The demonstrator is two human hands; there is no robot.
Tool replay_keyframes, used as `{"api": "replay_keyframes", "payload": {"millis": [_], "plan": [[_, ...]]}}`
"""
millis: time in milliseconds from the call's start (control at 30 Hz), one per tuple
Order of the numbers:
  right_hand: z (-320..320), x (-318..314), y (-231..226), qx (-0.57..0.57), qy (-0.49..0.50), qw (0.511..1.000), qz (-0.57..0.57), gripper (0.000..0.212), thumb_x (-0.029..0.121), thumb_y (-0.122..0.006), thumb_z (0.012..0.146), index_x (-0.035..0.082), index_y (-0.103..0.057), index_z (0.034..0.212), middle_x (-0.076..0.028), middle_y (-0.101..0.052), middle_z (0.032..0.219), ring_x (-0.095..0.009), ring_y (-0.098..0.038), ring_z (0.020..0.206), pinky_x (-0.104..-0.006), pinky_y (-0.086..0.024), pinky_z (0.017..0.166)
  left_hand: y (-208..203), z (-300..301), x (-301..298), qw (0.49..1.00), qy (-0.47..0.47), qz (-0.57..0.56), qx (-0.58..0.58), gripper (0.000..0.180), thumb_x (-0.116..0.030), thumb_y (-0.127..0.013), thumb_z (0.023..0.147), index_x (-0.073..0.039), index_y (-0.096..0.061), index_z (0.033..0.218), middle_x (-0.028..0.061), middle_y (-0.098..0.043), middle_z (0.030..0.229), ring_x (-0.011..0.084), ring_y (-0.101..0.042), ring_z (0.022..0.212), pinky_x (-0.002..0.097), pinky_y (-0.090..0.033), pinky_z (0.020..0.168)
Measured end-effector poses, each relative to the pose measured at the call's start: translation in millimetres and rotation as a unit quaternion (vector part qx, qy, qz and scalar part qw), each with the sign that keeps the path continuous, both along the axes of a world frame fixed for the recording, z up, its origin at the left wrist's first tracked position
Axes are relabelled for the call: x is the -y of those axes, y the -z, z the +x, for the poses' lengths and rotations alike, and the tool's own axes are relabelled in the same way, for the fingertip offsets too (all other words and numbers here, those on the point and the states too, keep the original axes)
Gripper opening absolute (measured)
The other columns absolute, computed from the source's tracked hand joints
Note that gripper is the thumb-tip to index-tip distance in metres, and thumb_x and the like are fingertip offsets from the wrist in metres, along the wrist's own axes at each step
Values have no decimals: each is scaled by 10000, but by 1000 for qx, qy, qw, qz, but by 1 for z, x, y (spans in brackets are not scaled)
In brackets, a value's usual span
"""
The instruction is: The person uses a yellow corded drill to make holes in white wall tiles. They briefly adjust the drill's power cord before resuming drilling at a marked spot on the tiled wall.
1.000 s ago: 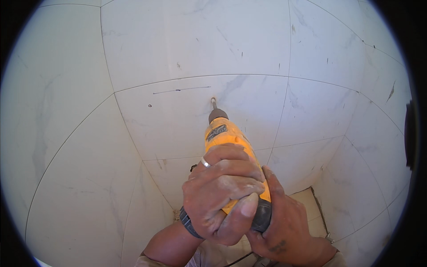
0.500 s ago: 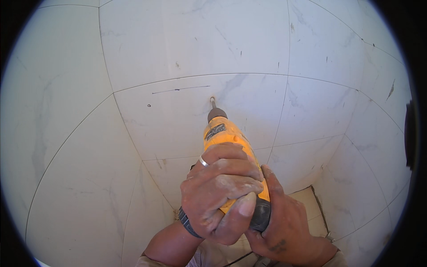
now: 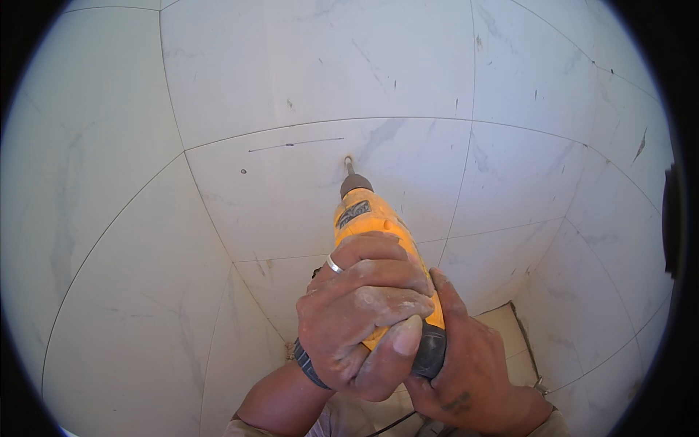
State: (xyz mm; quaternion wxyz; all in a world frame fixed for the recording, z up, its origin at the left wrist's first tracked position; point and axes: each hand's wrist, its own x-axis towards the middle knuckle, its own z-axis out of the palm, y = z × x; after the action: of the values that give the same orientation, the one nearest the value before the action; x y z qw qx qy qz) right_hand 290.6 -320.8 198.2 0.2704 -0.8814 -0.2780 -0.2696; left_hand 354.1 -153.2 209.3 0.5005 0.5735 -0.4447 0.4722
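A yellow and black power drill (image 3: 359, 211) points away from me at the tiled wall (image 3: 291, 193). Its drill bit (image 3: 350, 167) meets the wall at a small hole with a brownish rim. Over the top of the drill body lies my left hand (image 3: 368, 313), dusty and with a ring on one finger, its fingers wrapped round the casing. My right hand (image 3: 466, 357) is closed round the rear of the drill on the right side; the grip and trigger are hidden. Left of the bit, the wall carries a drawn line (image 3: 295, 145) and a small circle mark (image 3: 244, 172).
White marbled tiles cover the side walls (image 3: 109, 240) close on both sides. Low on the right is a patch of beige floor (image 3: 510, 331) with a small metal fitting (image 3: 540, 386) near the corner. A dark cable (image 3: 393, 424) runs below my hands.
Almost nothing differs. Both hands and the rear of the drill have shifted very slightly to the right; the bit stays at the same hole.
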Motion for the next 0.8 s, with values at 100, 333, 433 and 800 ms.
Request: {"api": "replay_keyframes", "payload": {"millis": [100, 333, 433, 800], "plan": [[0, 0, 0, 1, 2, 1000, -1, 929, 116, -776, 831, -64, -283, 1597, -264, -710, 1067, -427, -731, 873, -475, -576, 753, 1, 0, 0, 1000, 2, -1, -1, 238, -263, -582, 984, -67, -676, 890, 152, -742, 883, 331, -650, 912, 562, -532, 932], [1, 0, 1, -5, -5, 1000, 4, 939, 106, -774, 821, -58, -279, 1601, -268, -707, 1090, -432, -729, 884, -479, -576, 761, 1, 1, 1, 1000, 0, -7, -2, 245, -273, -584, 990, -67, -666, 883, 151, -739, 874, 327, -648, 906, 564, -531, 936], [1, 0, 0, 8, -5, 1000, 8, 948, 95, -770, 812, -57, -270, 1602, -270, -703, 1084, -446, -721, 908, -492, -574, 789, 1, 1, 1, 1000, 3, -10, -2, 250, -277, -585, 992, -68, -663, 880, 148, -738, 873, 326, -648, 906, 564, -530, 939], [2, 1, -1, -26, -1, 1000, -5, 961, 151, -758, 767, -128, -290, 1558, -242, -702, 1066, -405, -723, 801, -470, -579, 718, 1, 1, 2, 1000, 3, -7, -3, 254, -281, -587, 989, -65, -661, 877, 146, -737, 873, 328, -649, 914, 562, -530, 941]]}}
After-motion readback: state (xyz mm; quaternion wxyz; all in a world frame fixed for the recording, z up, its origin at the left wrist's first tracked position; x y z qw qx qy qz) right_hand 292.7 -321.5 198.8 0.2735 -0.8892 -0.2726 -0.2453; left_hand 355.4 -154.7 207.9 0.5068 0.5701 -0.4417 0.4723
